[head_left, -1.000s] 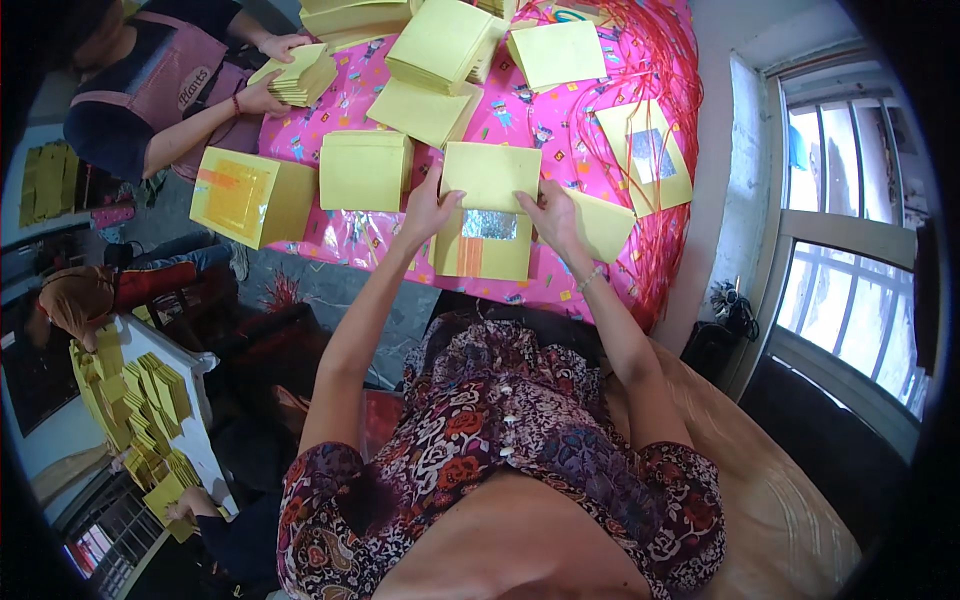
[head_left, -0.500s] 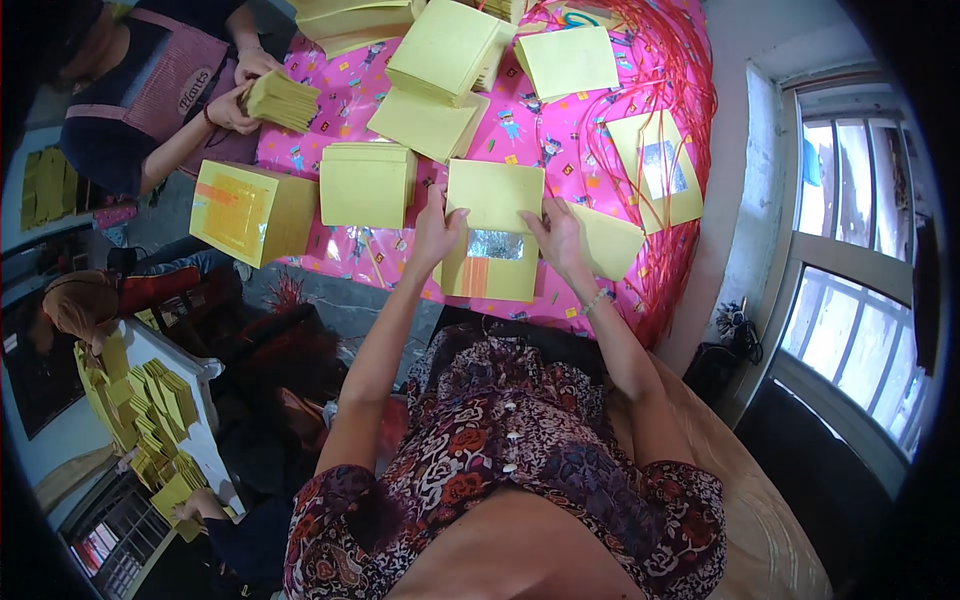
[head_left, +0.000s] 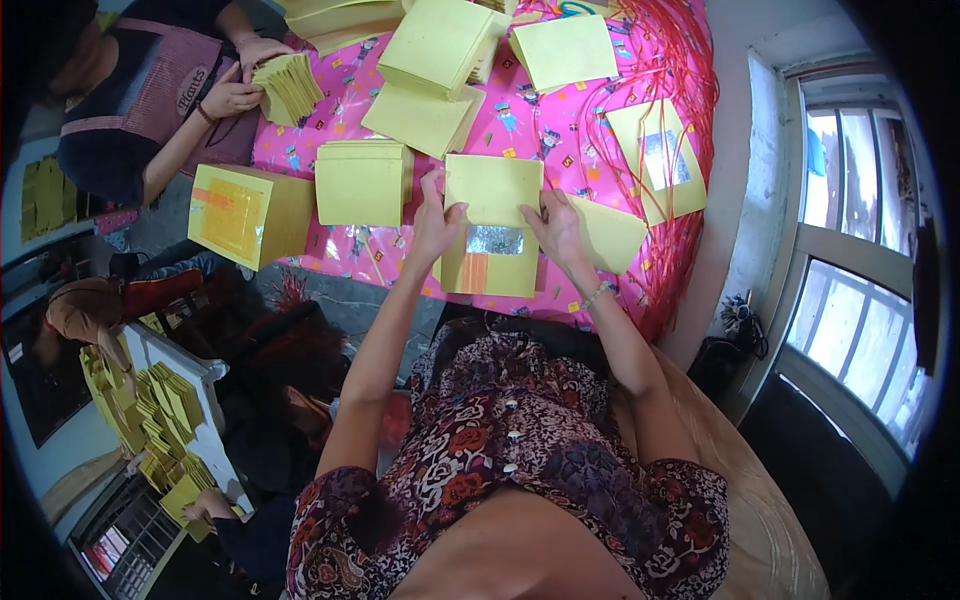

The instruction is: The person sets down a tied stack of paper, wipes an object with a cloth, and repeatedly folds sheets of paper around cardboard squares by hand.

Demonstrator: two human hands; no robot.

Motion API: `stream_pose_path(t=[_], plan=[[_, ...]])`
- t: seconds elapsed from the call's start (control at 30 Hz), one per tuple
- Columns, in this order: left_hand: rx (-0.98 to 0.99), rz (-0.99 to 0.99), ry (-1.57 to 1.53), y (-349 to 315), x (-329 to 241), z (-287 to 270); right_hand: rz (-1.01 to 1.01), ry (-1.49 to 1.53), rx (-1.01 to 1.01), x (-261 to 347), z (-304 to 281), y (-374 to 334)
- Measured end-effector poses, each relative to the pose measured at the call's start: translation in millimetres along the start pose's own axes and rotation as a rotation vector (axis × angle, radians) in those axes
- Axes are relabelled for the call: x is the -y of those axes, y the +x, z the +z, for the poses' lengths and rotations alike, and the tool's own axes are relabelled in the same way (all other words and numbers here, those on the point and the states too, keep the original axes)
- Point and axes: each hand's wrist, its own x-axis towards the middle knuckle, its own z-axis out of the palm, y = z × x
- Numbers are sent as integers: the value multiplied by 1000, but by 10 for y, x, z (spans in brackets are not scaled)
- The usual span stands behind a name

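Left hand [head_left: 438, 228] and right hand [head_left: 557, 230] kinda pinching the plain sheet's [head_left: 494, 191] sides — foil-patched card [head_left: 497, 268] below it; desk [head_left: 521, 138] gap above it, edge further below.

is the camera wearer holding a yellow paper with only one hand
No, the left hand pinches the yellow paper at its left edge and the right hand at its right.

I see the left hand [head_left: 437, 230] and right hand [head_left: 557, 232] pinching a yellow sheet [head_left: 494, 188]; a silver-patched sheet [head_left: 490, 264] lies at its six o'clock, a yellow stack [head_left: 359, 188] at nine.
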Motion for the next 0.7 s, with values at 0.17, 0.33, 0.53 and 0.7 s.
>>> stream_pose_path(t=[0.17, 0.33, 0.53, 0.7], plan=[[-56, 212, -9, 85, 274, 38, 50, -7, -12, 42, 42, 35], [-2, 165, -65, 103, 356, 71, 173, 6, -21, 21, 65, 17], [-22, 165, -55, 119, 345, 96, 237, 2, 32, -35, 57, 68], [-49, 186, -91, 195, 562, 136, 267, -21, 90, 36, 36, 137]])
